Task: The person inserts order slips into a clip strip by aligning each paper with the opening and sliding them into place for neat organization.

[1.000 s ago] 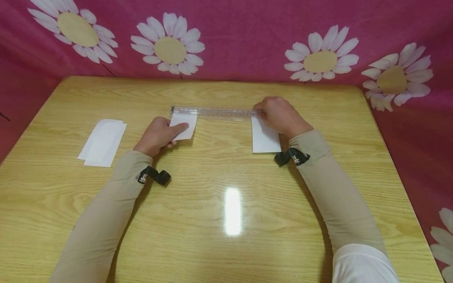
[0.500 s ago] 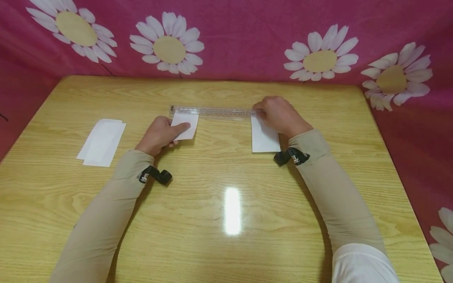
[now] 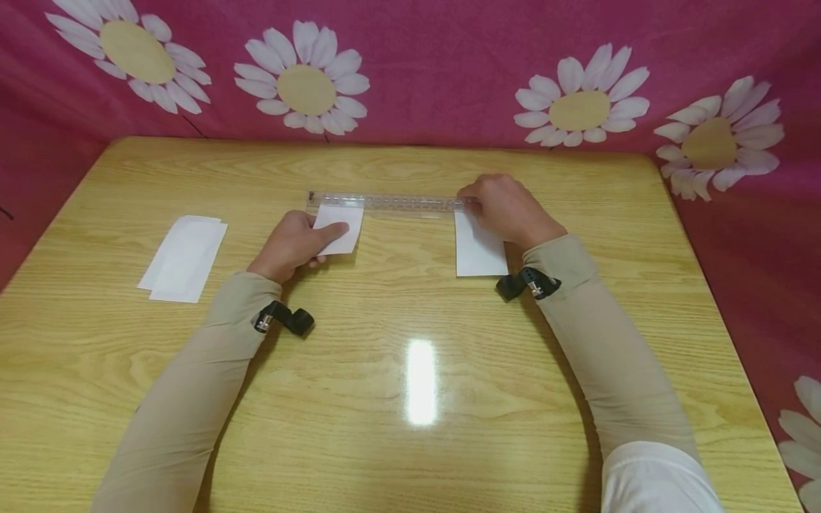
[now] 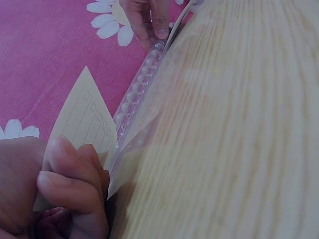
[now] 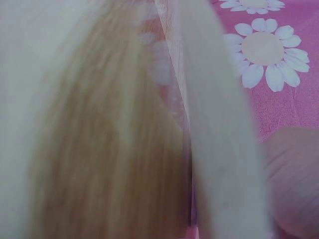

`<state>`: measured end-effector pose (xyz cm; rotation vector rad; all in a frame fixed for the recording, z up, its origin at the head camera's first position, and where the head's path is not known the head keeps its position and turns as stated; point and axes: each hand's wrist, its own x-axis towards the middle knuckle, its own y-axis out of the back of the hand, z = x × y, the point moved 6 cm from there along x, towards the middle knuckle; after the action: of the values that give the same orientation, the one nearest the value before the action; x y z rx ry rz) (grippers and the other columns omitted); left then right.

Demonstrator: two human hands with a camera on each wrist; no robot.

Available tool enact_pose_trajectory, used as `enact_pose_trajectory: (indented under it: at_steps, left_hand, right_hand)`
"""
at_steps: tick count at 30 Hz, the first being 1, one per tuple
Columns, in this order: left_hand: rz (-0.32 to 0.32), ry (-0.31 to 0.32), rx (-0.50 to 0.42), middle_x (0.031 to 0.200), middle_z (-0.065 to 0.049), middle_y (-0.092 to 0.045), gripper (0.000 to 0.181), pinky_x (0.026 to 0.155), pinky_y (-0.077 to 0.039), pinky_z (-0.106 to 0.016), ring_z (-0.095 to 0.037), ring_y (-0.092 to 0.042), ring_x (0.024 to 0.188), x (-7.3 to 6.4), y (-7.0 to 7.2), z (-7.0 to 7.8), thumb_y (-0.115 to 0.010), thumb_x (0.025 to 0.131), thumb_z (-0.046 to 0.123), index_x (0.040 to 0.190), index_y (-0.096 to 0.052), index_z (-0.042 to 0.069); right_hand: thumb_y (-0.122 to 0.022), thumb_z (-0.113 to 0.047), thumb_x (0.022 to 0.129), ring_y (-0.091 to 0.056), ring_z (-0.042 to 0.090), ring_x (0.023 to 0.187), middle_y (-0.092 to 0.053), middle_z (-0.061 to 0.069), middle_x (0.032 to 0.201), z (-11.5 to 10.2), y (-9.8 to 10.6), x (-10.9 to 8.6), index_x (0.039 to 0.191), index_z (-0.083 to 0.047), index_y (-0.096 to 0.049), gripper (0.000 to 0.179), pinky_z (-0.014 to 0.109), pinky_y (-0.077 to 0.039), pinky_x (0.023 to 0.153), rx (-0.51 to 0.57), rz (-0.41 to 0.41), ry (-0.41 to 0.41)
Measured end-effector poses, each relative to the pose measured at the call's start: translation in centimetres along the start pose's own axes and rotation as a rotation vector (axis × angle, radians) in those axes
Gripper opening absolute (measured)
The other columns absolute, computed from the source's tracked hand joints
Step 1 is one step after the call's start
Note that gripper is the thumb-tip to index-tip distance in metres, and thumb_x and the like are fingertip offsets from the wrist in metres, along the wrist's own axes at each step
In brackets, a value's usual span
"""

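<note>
In the head view, my left hand point(image 3: 288, 242) holds a small white paper card point(image 3: 351, 242), thumb on top and fingers beneath. The card's far edge lies along a clear plastic ruler point(image 3: 404, 204), close to its left end. Ruled lines and small boxes show on the card's underside point(image 4: 82, 117) in the left wrist view. At the ruler's right end, my right hand point(image 3: 513, 210) pinches it between thumb and fingers. A second white card point(image 3: 477, 260) lies partly hidden under that hand. In the right wrist view this card point(image 5: 219, 134) looms close and blurred.
Two overlapping white paper slips point(image 3: 182, 260) lie at the left on the wooden table point(image 3: 359, 399). A pink cloth point(image 3: 436, 71) with white daisies hangs behind the table and along its sides. Black straps are worn on both wrists.
My left hand and its card have slid slightly to the right along the ruler. The right hand, the card under it and the ruler stay practically in place.
</note>
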<state>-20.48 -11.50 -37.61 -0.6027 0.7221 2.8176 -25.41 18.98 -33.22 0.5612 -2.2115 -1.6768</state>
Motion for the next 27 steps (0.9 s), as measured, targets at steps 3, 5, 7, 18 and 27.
enact_pose_trajectory:
  at_steps: [3,5,7,18,27]
  left_hand:
    - [0.001,0.004,0.0,0.055,0.009,-0.052,0.039,0.046,-0.042,-0.02,-0.002,-0.048,0.045,0.04,-0.07,0.03,-0.068,0.099,0.044,0.093,-0.06,0.006]
    - [0.005,0.011,0.001,0.054,0.009,-0.052,0.039,0.046,-0.041,-0.021,-0.003,-0.048,0.045,0.07,-0.11,0.04,-0.068,0.098,0.044,0.09,-0.059,0.007]
    - [0.008,0.015,0.006,0.053,0.008,-0.051,0.039,0.045,-0.04,-0.021,-0.004,-0.048,0.044,0.08,-0.15,0.08,-0.068,0.098,0.044,0.087,-0.058,0.008]
    - [0.0,0.01,0.008,0.055,0.008,-0.051,0.039,0.046,-0.041,-0.021,-0.004,-0.047,0.045,-0.13,-0.53,0.38,-0.068,0.099,0.043,0.088,-0.058,0.007]
    - [-0.006,-0.004,0.018,0.055,0.008,-0.052,0.038,0.047,-0.041,-0.021,-0.005,-0.048,0.046,-0.02,-0.69,0.45,-0.068,0.099,0.043,0.088,-0.058,0.007]
  right_hand:
    - [-0.058,-0.006,0.103,-0.069,0.036,0.116,-0.074,0.02,0.122,0.02,-0.02,-0.01,0.127,-0.007,-0.073,0.028,0.05,-0.053,0.104,-0.001,-0.003,-0.002]
    - [-0.058,-0.007,0.103,-0.068,0.036,0.116,-0.074,0.02,0.122,0.02,-0.03,0.0,0.127,-0.007,-0.073,0.029,0.05,-0.053,0.103,-0.003,-0.005,-0.004]
    - [-0.057,-0.007,0.103,-0.068,0.036,0.116,-0.074,0.02,0.122,-0.01,-0.02,-0.01,0.128,-0.007,-0.073,0.029,0.05,-0.053,0.103,-0.003,-0.007,-0.003]
    - [-0.057,-0.007,0.103,-0.069,0.036,0.112,-0.074,0.02,0.119,-0.1,0.02,0.02,0.127,-0.006,-0.073,0.028,0.05,-0.053,0.103,-0.002,-0.011,0.002]
    - [-0.057,-0.007,0.103,-0.068,0.037,0.113,-0.074,0.021,0.119,-0.02,0.01,-0.02,0.127,-0.006,-0.073,0.029,0.05,-0.053,0.103,-0.001,-0.009,0.007]
